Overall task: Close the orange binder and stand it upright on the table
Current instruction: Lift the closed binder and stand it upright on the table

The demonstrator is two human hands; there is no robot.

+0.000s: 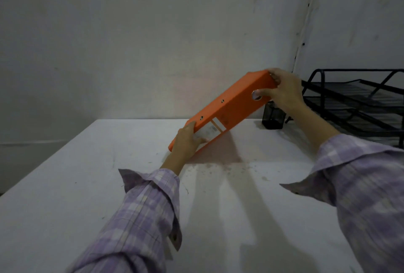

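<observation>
While your left hand (185,141) grips the closed orange binder (227,106) at its low end and your right hand (284,91) clasps its raised end, it tilts over a scuffed white table (109,185) against bare grey walls (131,32).

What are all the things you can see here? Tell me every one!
binder: one, orange, closed, tilted above the table, held at both ends
table: one, white, underneath everything
pen cup: one, black, right back of the table
tray rack: one, black mesh, far right
wall: grey, behind
left hand: one, grip on the binder's lower end
right hand: one, grip on the upper end
sleeves: two, purple checked
</observation>
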